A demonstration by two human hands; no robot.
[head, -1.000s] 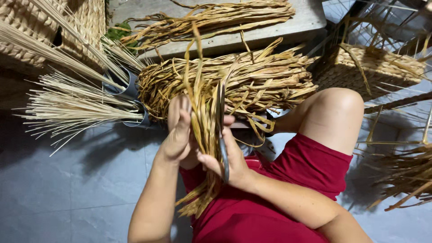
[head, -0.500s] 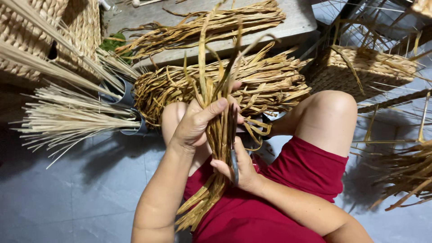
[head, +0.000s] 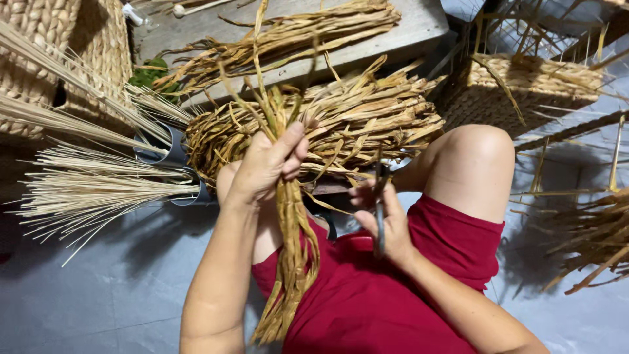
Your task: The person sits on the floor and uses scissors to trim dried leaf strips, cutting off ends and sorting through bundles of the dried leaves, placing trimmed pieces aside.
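as held: hands (head: 268, 164) around straw bundle (head: 288, 262)

Grey tiled floor (head: 98, 288) under me, weathered wooden bench (head: 419, 26) ahead, woven straw baskets (head: 59, 39) stacked left.

A bundle of dried leaves (head: 288, 223) stands in the left hand (head: 265, 164), just left of the scissors (head: 379, 210) in the right hand (head: 386, 219). Behind them lies a leaf pile (head: 354, 118), with reed stalks (head: 98, 190) to the left and a basket (head: 537, 85) far right.
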